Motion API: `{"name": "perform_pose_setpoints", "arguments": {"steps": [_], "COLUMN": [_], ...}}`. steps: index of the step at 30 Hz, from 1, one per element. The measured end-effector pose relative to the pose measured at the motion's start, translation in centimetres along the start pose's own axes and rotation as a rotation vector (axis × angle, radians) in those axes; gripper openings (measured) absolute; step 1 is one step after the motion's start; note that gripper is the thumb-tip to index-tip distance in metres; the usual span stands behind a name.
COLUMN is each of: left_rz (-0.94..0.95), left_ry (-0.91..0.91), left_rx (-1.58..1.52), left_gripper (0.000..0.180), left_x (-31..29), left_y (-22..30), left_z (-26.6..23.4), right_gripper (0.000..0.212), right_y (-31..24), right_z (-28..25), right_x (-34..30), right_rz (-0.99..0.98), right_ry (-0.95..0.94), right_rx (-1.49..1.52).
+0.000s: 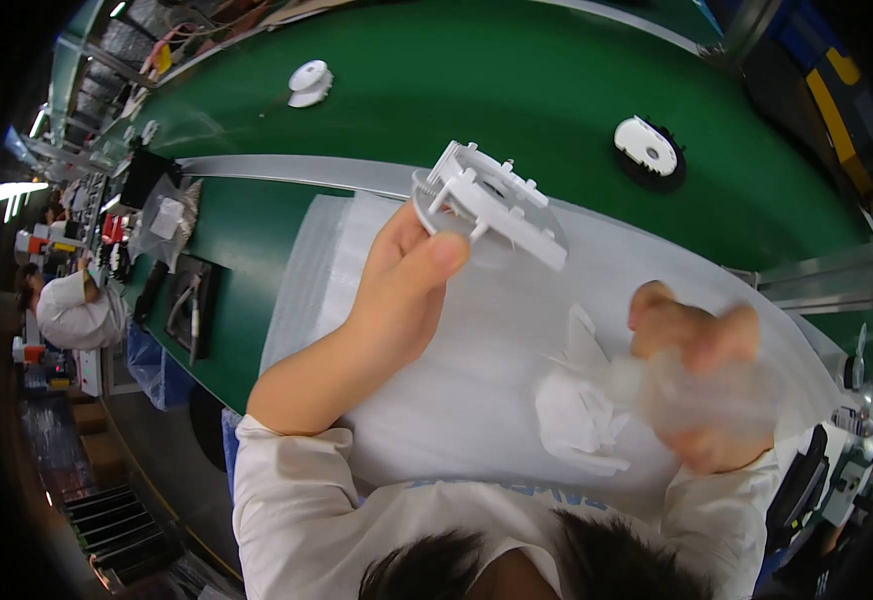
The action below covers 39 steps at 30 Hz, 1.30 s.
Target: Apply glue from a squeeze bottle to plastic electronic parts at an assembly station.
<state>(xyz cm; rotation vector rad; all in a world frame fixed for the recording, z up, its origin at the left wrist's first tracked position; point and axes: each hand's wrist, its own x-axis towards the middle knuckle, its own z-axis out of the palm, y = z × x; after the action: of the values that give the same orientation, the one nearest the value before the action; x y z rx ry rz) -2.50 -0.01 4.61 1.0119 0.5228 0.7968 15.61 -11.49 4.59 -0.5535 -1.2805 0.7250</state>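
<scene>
My left hand [399, 290] is closed on the rim of a white plastic housing [501, 212], its thumb pressed near the lower edge. The housing has a round base, ribs and small posts, and is held tilted above the white foam sheet [466, 390]. On the right, my right hand [691, 328] is smeared by motion. Its fingers curl round a translucent bottle-like container [706, 395], whose narrow end points left. Crumpled white tissue [571, 415] lies on the sheet between my forearms, left of the container.
Beyond the metal rail [296, 168] runs a green belt [496, 90]. It carries a white round part [310, 82] and a white-and-black round part [648, 148]. At left sit a black tray [188, 305] and a plastic bag [168, 220]. A person in white [81, 312] sits farther left.
</scene>
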Motion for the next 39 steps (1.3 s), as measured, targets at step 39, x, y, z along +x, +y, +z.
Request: {"name": "perform_pose_setpoints", "arguments": {"steps": [39], "left_rz": [0.268], "left_ry": [0.665], "left_rx": [1.693], "left_gripper": [0.038], "left_x": [14.4], "left_y": [-0.1], "left_z": [-14.0], "right_gripper": [0.036], "right_y": [8.5], "right_z": [-2.8], "right_x": [0.6], "right_rz": [0.743], "right_ry": [0.363], "right_rx": [0.464]}}
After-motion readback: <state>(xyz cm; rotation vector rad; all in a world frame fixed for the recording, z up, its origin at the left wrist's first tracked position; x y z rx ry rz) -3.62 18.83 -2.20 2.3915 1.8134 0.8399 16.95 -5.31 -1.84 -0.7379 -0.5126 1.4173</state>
